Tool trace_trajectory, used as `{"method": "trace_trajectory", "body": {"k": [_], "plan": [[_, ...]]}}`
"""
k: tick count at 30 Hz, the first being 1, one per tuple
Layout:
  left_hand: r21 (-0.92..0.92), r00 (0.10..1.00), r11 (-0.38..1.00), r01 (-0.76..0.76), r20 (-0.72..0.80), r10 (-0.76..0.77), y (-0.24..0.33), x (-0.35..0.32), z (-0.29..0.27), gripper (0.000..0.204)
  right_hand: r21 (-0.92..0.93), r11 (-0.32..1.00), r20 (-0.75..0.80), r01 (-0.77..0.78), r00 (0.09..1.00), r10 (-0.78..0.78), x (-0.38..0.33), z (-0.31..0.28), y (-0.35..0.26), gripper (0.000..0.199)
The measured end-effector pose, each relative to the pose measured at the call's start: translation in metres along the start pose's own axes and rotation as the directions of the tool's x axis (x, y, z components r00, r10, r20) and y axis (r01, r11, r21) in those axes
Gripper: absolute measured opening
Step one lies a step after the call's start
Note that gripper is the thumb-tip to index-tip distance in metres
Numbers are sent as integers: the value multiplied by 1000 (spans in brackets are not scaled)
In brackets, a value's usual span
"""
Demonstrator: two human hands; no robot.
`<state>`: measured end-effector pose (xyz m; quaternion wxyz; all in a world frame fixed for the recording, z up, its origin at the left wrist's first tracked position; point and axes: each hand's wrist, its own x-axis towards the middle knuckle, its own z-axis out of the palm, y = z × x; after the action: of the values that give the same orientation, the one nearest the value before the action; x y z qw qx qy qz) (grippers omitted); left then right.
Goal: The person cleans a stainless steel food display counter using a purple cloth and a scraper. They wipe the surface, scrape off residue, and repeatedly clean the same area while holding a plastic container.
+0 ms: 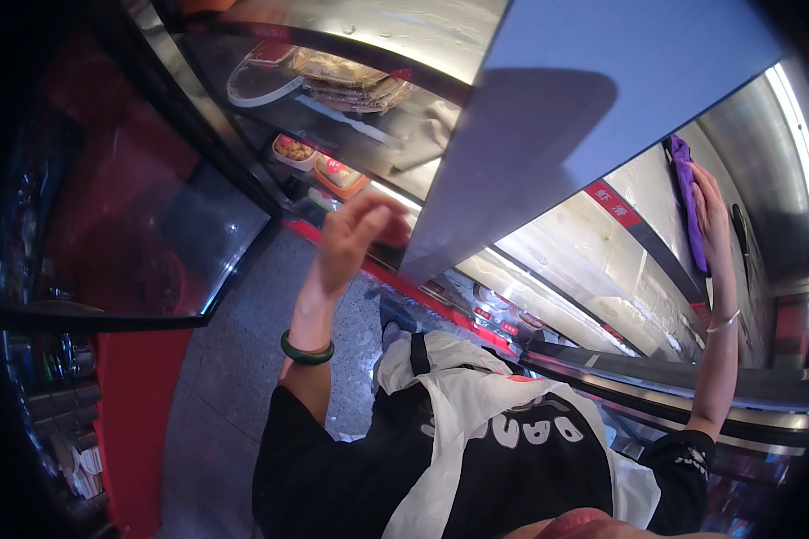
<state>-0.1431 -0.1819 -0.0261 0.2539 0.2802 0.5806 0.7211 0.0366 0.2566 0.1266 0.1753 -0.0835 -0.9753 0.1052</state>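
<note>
My right hand is raised at the right, its fingers pressed along a folded purple cloth. The cloth lies against the pale, wet-looking shelf of a refrigerated display cabinet. On the left, my left hand is held up in front of the lower shelves with its fingers loosely bent and slightly blurred. Nothing shows in that hand. It is nearest to an orange tray of packed food and a white tray of brown food. A green bangle circles my left wrist.
A grey-blue panel stands between my hands, dividing the cabinet. Flat packages are stacked on an upper left shelf. A dark glass door stands open at the left. Below are more shelves and the grey floor.
</note>
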Motion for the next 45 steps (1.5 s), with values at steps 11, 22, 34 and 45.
{"method": "trace_trajectory", "body": {"k": [11,22,34,45], "plan": [[51,938,991,-127,330,103,-50,121,0,29,-22,994,-103,-106,989,103,60,32,49,36],[484,817,863,144,435,-380,-118,226,29,40,-85,991,-143,-105,985,92,56,35,73,36],[626,968,773,-105,241,-64,26,166,-26,47,-108,992,-90,-67,994,57,71,35,107,36],[716,927,591,-373,259,271,47,114,-43,54,73,975,-35,212,977,-210,193,80,11,36]]}}
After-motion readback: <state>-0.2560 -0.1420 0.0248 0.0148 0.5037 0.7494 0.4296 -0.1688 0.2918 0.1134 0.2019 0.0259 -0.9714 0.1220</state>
